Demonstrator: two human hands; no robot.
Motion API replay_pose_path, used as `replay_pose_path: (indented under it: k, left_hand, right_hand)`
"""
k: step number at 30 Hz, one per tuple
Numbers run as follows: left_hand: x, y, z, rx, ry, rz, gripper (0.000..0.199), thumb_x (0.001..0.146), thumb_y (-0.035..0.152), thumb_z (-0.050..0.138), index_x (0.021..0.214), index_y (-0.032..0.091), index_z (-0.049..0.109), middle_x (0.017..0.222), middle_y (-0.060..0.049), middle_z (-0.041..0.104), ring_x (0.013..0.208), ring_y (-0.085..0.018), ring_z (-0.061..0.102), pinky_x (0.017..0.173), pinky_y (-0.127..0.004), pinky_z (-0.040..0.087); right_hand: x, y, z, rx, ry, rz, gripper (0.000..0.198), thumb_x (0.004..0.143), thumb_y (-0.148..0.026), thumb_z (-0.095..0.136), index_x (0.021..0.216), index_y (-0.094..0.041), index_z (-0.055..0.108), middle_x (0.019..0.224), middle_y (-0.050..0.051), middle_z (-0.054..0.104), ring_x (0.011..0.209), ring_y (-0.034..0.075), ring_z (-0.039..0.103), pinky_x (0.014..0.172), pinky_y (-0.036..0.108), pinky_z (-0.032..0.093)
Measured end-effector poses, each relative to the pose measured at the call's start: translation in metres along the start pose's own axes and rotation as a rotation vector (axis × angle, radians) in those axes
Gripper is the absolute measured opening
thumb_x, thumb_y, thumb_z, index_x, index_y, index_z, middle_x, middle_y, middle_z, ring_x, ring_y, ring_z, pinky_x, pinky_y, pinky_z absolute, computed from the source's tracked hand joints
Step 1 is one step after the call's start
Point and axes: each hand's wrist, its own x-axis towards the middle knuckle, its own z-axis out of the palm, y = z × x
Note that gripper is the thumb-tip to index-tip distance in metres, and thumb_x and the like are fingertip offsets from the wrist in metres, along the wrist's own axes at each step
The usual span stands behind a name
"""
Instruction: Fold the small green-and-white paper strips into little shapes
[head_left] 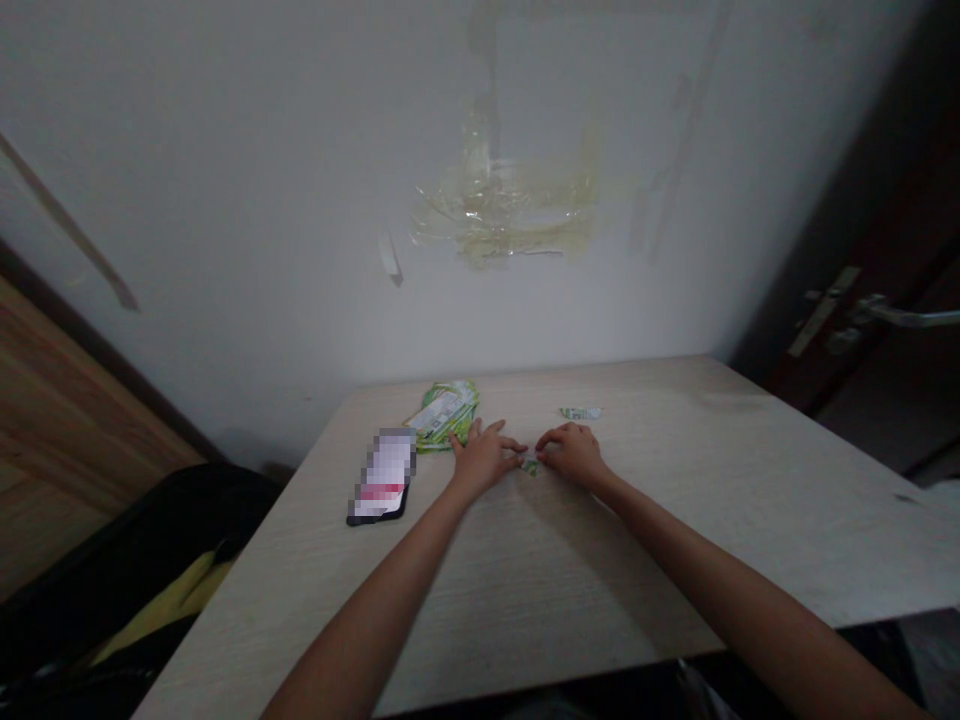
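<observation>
On the pale wooden table [465,580], a small green-and-white scrap of wrapper [530,466] lies between my two hands. My left hand [484,460] rests palm down with its fingers spread, and its fingertips touch the scrap's left side. From the other side my right hand [574,453] pinches at the scrap's right edge with thumb and fingers together. Behind my left hand lies a crumpled green-and-white plastic wrapper [448,408], close to its fingertips. Another torn strip of wrapper [580,413] sits just beyond my right hand.
A phone [384,475] with a blurred-out screen lies left of my left hand. The white wall [300,250] with old tape [517,215] rises behind the table. At the right is a dark door with a metal handle [900,312]. A black bag [187,520] with something yellow stands at the left.
</observation>
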Motion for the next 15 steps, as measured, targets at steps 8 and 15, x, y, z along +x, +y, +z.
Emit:
replay_pose_path:
  k: [8, 15]
  left_hand:
    - [-0.0051, -0.0047, -0.0017, 0.024, -0.049, 0.007, 0.03, 0.088, 0.056, 0.055, 0.115, 0.052, 0.067, 0.16, 0.004, 0.032, 0.149, -0.043, 0.011, 0.105, -0.08, 0.0]
    - [-0.0065, -0.0051, -0.0035, 0.035, -0.069, 0.007, 0.032, 0.089, 0.054, 0.053, 0.119, 0.053, 0.065, 0.161, 0.003, 0.03, 0.149, -0.043, 0.011, 0.105, -0.08, 0.0]
  right_hand:
    - [0.0022, 0.0014, -0.0004, 0.016, -0.03, 0.016, 0.025, 0.077, -0.033, 0.07, 0.1, -0.035, 0.076, 0.119, 0.005, 0.061, 0.123, 0.028, 0.046, 0.105, 0.04, 0.03]
    - [0.0056, 0.0063, 0.0016, -0.005, -0.015, -0.01, 0.023, 0.076, -0.033, 0.07, 0.098, -0.036, 0.077, 0.118, 0.005, 0.062, 0.12, 0.029, 0.048, 0.103, 0.041, 0.032]
